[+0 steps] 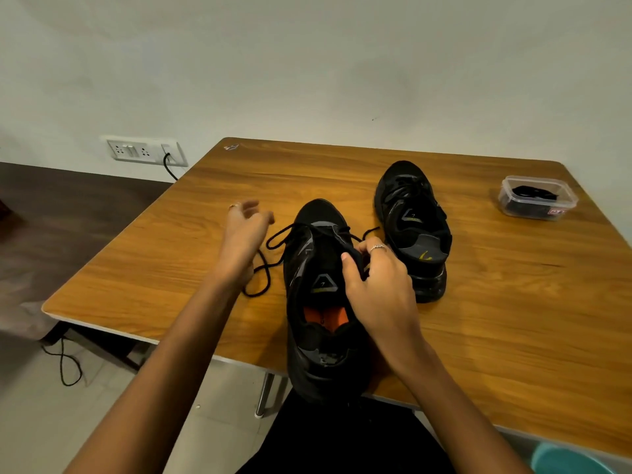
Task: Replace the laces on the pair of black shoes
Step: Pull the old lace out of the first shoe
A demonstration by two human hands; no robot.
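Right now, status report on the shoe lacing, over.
Right hand grips the near black lace-up shoe's tongue. Left hand open, above its loosened black lace. Far black shoe still laced. Nothing in the way.

Plain room, likely home: bare off-white painted wall [307, 63] at far side, white wall socket-and-switch panel [145, 152] far left, wood-grain laminate folding table [513, 302], dark floor [51, 217] left.

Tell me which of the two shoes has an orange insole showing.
The near shoe, gripped by the right hand at the table's front edge. The far shoe shows a grey insole.
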